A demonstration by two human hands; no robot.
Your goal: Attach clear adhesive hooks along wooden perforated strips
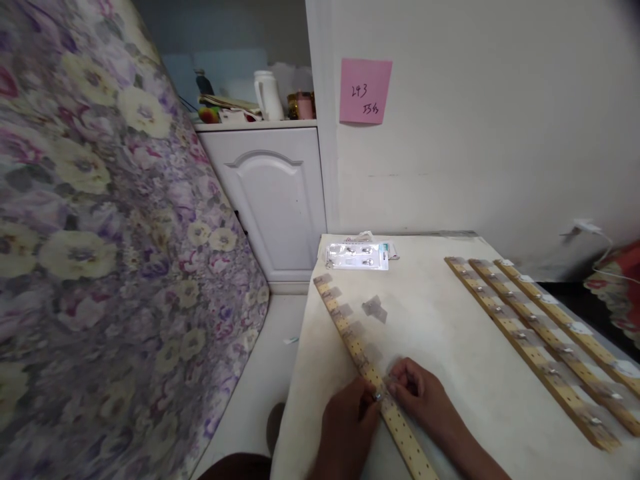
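Metal fitting (378, 397) is pinched by left hand (350, 413); right hand (421, 392), at its two o'clock, is narrowed at perforated strip (406, 437), hold unclear.

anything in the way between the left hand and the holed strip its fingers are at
Nothing visible: the left hand, with a small shiny metal piece at its fingertips, meets the perforated strip directly.

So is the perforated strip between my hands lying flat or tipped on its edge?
Flat: the perforated strip shows its broad, holed face upward along the tabletop.
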